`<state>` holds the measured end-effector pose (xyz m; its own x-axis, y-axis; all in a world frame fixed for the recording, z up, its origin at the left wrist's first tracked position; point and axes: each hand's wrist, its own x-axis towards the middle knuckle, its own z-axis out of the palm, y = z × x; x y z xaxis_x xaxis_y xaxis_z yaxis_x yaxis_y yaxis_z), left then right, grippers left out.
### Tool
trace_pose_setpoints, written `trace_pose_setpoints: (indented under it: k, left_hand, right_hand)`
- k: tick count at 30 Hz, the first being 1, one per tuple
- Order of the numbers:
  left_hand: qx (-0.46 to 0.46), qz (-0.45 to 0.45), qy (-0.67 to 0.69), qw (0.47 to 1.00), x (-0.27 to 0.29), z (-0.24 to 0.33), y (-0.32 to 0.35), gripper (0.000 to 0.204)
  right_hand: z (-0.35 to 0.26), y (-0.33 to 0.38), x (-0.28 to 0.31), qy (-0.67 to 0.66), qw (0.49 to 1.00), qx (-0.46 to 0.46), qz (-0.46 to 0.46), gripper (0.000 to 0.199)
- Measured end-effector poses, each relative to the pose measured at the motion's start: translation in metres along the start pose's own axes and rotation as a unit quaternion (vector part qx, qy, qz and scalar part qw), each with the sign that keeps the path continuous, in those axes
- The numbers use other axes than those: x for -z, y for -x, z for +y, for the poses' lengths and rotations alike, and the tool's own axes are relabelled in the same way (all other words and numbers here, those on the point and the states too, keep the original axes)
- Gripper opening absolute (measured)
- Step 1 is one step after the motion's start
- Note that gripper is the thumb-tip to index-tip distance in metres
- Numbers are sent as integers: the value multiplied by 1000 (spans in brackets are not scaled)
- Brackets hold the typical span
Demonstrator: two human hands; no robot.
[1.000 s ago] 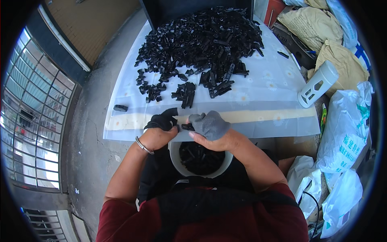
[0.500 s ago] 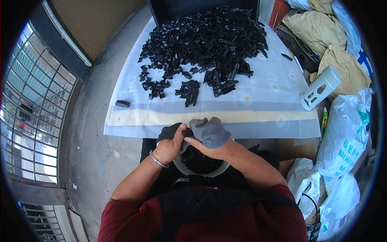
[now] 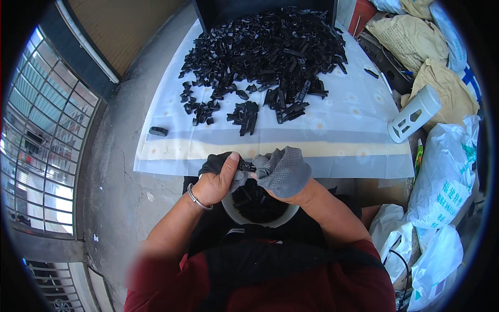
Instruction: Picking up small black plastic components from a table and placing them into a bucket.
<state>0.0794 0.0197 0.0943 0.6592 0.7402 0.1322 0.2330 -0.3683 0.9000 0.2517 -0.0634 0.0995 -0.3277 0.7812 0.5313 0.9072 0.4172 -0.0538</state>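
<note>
Over the near edge of the table, both my hands meet around a small black plastic part [image 3: 247, 166]. My left hand [image 3: 221, 174], in a dark glove that leaves the thumb bare, grips its left end with the thumb on top. A grey dotted glove covers my right hand [image 3: 283, 171], whose fingers are closed on the part's right end. Below them a pale bucket [image 3: 231, 214] between my legs holds several similar black parts [image 3: 257, 200]. A large heap of small black plastic pieces [image 3: 260, 54] covers the far table, with smaller clusters [image 3: 244, 117] nearer me.
The table wears a white flowered cloth [image 3: 192, 140]. One black piece [image 3: 158, 131] lies apart at its left. A white cylindrical holder [image 3: 414, 114] leans at the right edge. Sacks and white bags [image 3: 442, 171] crowd the right side; a barred window [image 3: 47, 135] stands left.
My hands have risen slightly and drawn a little apart, exposing more of the black part between them. The right hand has turned so that more of its glove's back shows.
</note>
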Motion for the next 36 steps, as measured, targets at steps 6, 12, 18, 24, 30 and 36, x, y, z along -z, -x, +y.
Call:
trace_pose_setpoints:
  k: [6,12,18,24,30,36]
  left_hand:
    - [-2,-19,-84,996,-4,5,1,37]
    - [-63,-28,-122,990,1,9,-3,33]
    - [-173,131,-365,905,22,-38,-68,24]
    - [-56,43,-497,865,12,-53,-104,24]
    - [-138,84,-466,870,20,-54,-86,17]
    - [-8,3,-457,889,32,-38,-78,15]
  right_hand:
    - [0,0,-14,-57,998,25,22,17]
    - [2,-6,-14,-160,984,-39,-73,19]
    - [45,-21,-43,-86,991,-106,8,19]
    - [51,-36,-56,-8,994,-105,10,18]
    - [64,-11,-46,-2,989,-146,3,22]
    - [58,-5,-38,-17,986,-167,8,22]
